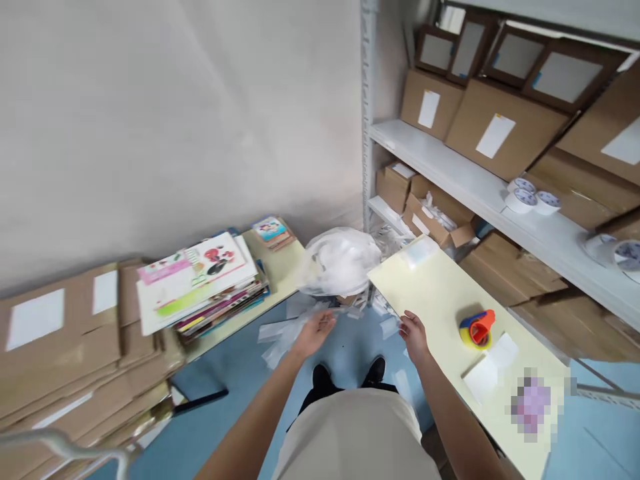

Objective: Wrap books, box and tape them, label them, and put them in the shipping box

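Observation:
My left hand (314, 335) hangs over the floor between two tables, its fingers bent together. A thin, pale strip shows at its fingertips, but whether it is held there I cannot make out. Behind that hand, clear plastic scraps (281, 333) lie on the blue floor. My right hand (415, 337) is at the left edge of the cream table (430, 287), fingers curled toward the thumb; what they hold, if anything, is too small to name. On that table stand an orange tape dispenser (483, 328) with blue and yellow rolls, and white paper (483, 377).
A stack of books (215, 280) sits on the left table (287, 267) beside flattened cardboard boxes (60, 333). A bulging white plastic bag (343, 260) fills the corner. On the right, a metal shelf (440, 157) bears cartons (505, 127) and white tape rolls (523, 200).

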`<state>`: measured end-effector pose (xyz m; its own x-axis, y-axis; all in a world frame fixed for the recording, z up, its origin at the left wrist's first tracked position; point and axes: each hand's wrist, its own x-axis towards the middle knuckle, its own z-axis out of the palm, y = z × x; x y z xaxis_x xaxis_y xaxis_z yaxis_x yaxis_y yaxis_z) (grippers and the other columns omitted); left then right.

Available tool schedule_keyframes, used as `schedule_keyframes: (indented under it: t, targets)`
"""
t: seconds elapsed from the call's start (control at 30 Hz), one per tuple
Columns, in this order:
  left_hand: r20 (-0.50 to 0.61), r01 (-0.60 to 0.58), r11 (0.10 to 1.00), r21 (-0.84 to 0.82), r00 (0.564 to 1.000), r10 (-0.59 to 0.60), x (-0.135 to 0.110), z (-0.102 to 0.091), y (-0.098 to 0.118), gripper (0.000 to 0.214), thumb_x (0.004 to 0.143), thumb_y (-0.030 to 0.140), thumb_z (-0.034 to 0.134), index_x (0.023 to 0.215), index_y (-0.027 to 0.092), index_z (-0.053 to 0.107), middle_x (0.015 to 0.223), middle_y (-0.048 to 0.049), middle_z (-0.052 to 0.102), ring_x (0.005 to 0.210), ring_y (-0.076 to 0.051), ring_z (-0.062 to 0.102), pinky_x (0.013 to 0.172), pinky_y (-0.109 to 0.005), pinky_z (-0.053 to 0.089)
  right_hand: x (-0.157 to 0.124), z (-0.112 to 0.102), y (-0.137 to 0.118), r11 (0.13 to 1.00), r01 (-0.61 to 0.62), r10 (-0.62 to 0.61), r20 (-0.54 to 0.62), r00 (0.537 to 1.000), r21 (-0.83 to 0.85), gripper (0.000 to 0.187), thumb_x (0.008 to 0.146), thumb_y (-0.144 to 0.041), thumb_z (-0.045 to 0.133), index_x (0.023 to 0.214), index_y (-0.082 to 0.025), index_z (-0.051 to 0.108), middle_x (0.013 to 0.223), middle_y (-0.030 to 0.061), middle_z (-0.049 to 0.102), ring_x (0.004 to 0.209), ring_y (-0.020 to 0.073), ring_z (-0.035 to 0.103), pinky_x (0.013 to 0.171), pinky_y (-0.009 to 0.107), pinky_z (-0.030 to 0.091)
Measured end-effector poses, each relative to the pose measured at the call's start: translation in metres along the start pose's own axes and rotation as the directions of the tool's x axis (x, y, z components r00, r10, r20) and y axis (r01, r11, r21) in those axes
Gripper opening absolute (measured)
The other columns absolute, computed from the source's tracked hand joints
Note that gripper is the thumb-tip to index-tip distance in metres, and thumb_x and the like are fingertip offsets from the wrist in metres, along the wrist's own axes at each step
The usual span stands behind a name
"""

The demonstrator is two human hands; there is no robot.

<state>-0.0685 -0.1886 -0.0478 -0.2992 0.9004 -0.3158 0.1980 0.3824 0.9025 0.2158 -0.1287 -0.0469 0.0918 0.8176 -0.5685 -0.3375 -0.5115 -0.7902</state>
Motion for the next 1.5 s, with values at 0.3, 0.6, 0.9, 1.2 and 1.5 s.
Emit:
schedule_keyframes:
  t: [0.3, 0.6, 0.9, 1.2, 1.5]
  targets:
    - [-0.312, -0.041, 0.993, -0.108, 0.950, 0.005, -0.069, -0.123, -0.052, 0.055, 0.063, 0.064, 0.067, 0.096, 0.020, 0.067, 0.097, -0.0110, 0.075, 0.089, -0.029, 0.071, 0.081, -0.044, 0.057, -0.038, 0.131, 0.056, 0.989, 0.017, 0.030, 0.311, 0.950, -0.148, 0.044, 0.053, -0.037, 0.081, 0.091, -0.024, 0.064, 0.077, -0.0006, 0.071, 0.062, 0.0158, 0.064, 0.063, 0.030, 0.050]
    - [-0.590, -0.063, 0.969, -0.240, 0.802, -0.094, -0.159, -0.247, -0.129, 0.062, 0.060, 0.067, 0.067, 0.095, 0.017, 0.068, 0.097, -0.0136, 0.075, 0.092, -0.030, 0.071, 0.087, -0.046, 0.055, -0.130, 0.277, 0.153, 0.941, 0.076, 0.163, 0.637, 0.753, -0.330, 0.050, 0.057, -0.040, 0.080, 0.100, -0.023, 0.062, 0.083, 0.0020, 0.075, 0.061, 0.0166, 0.067, 0.064, 0.031, 0.051]
    - [-0.774, -0.128, 0.896, -0.426, 0.565, -0.288, -0.208, -0.285, -0.185, 0.063, 0.052, 0.070, 0.072, 0.086, 0.017, 0.067, 0.092, -0.0115, 0.076, 0.090, -0.029, 0.070, 0.087, -0.046, 0.054, -0.183, 0.378, 0.214, 0.811, 0.237, 0.353, 0.770, 0.531, -0.535, 0.049, 0.055, -0.041, 0.081, 0.099, -0.024, 0.064, 0.097, 0.0056, 0.075, 0.083, 0.0229, 0.071, 0.073, 0.033, 0.053]
    - [-0.745, -0.106, 0.802, -0.588, 0.458, -0.485, -0.196, -0.331, -0.187, 0.055, 0.051, 0.057, 0.081, 0.087, 0.017, 0.069, 0.103, -0.0140, 0.074, 0.101, -0.032, 0.068, 0.095, -0.046, 0.050, -0.185, 0.456, 0.287, 0.774, 0.312, 0.377, 0.797, 0.472, -0.551, 0.053, 0.056, -0.032, 0.078, 0.107, -0.025, 0.065, 0.129, 0.0072, 0.065, 0.128, 0.0288, 0.054, 0.102, 0.039, 0.046]
    - [-0.494, -0.311, 0.384, -0.870, 0.569, -0.658, -0.129, -0.367, -0.163, 0.049, 0.072, 0.054, 0.073, 0.111, 0.025, 0.065, 0.148, -0.0094, 0.049, 0.145, -0.030, 0.031, 0.118, -0.049, 0.026, -0.166, 0.512, 0.333, 0.790, 0.233, 0.394, 0.761, 0.516, -0.567, 0.054, 0.060, -0.020, 0.068, 0.113, -0.021, 0.057, 0.119, 0.0097, 0.070, 0.107, 0.0237, 0.066, 0.092, 0.035, 0.051]
